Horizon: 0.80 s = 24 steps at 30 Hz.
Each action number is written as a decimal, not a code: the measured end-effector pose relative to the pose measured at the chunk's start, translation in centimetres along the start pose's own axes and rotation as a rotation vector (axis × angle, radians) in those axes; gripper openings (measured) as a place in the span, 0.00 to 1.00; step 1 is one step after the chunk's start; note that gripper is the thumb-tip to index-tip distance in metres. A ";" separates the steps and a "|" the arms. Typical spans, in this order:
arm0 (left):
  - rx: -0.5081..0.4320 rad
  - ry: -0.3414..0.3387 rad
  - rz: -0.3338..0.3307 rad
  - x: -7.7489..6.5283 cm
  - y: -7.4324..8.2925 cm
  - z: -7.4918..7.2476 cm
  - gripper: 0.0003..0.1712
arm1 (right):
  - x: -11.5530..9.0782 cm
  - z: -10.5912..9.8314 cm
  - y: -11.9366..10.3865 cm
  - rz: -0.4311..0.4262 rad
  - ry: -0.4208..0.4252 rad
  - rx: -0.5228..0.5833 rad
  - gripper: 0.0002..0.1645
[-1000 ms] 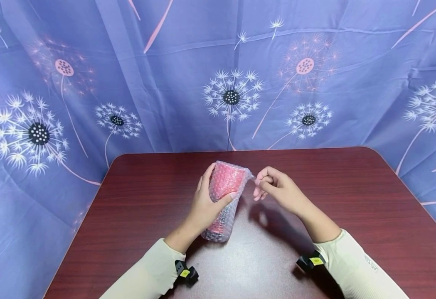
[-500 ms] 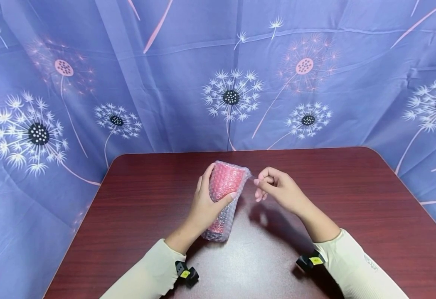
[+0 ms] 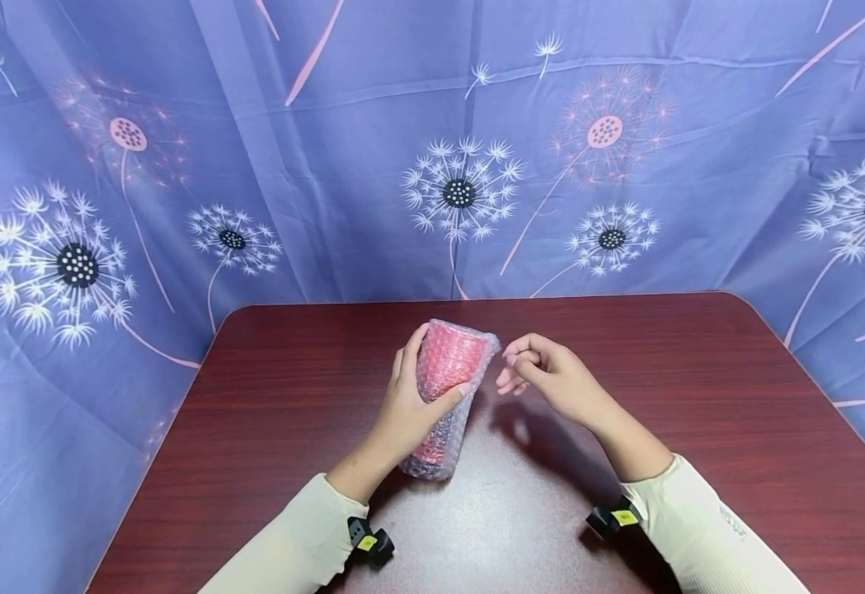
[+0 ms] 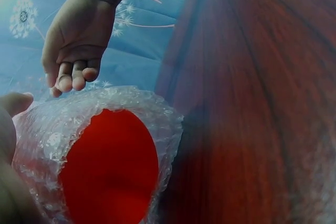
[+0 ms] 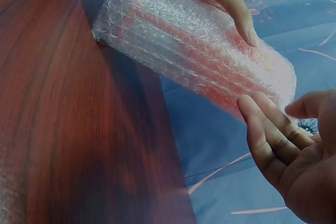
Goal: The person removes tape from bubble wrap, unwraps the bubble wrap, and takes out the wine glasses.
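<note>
My left hand grips a bubble-wrapped red cylinder from its left side, thumb across the front. It is held tilted over the table. Through the clear wrap, red shows at both ends with a greyish band between. In the left wrist view one end of the wrap gapes around a round red face. My right hand is just right of the wrap's upper corner. Its thumb and index fingertips are close together, the other fingers loosely bent. I cannot tell whether a thin strip is between them.
A dark red wood-grain table lies under both hands, with a bright reflection in front. Behind it hangs a blue cloth with dandelion prints. Small black cameras are strapped at both wrists.
A thin clear strip stretched from the wrap's corner to my right fingertips earlier; it no longer shows. The right fingertips have shifted slightly left. The left hand's hold is nearly unchanged.
</note>
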<state>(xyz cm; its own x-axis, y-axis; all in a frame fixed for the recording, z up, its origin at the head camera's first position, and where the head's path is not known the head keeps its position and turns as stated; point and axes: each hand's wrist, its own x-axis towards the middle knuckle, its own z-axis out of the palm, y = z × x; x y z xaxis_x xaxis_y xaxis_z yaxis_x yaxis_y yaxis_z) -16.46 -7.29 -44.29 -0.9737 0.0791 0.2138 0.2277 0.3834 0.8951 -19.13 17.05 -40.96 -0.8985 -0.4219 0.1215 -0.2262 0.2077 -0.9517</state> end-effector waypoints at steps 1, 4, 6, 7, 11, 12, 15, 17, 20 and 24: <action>0.001 0.000 0.000 0.0 0.0 0.0 0.58 | 0.0 0.0 0.0 -0.012 -0.007 0.007 0.12; 0.000 0.001 0.004 0.0 0.0 0.0 0.57 | -0.1 0.0 -0.2 -0.046 -0.025 0.032 0.14; -0.003 0.001 0.004 0.0 0.0 0.0 0.57 | -0.1 0.0 -0.2 -0.061 -0.037 0.053 0.16; -0.002 0.001 0.004 0.0 0.0 0.0 0.56 | -0.1 0.0 -0.2 -0.062 -0.037 0.064 0.16; -0.025 -0.008 -0.001 0.0 0.1 -0.1 0.55 | -0.1 -0.1 -0.2 -0.037 -0.020 0.067 0.13; -0.032 -0.012 -0.003 0.0 0.1 -0.2 0.54 | -0.1 -0.1 -0.2 -0.028 -0.015 0.063 0.13; -0.058 -0.021 -0.010 0.0 0.1 -0.3 0.54 | -0.1 -0.1 -0.3 -0.008 0.001 0.048 0.11; -0.074 -0.024 -0.016 0.0 0.1 -0.3 0.54 | -0.1 -0.2 -0.3 -0.001 0.024 0.028 0.11; -0.091 -0.021 -0.029 0.1 0.1 -0.4 0.55 | -0.1 -0.3 -0.3 0.011 0.079 -0.025 0.10; -0.102 -0.023 -0.046 0.1 0.0 -0.4 0.55 | -0.1 -0.4 -0.2 0.034 0.096 -0.021 0.10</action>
<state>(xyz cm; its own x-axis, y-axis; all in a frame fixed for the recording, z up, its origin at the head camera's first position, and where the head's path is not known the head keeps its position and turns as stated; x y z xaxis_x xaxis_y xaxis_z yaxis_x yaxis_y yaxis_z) -16.59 -7.61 -44.08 -0.9829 0.0848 0.1635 0.1814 0.2919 0.9391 -19.15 17.43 -40.63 -0.9375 -0.3278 0.1164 -0.2016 0.2394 -0.9498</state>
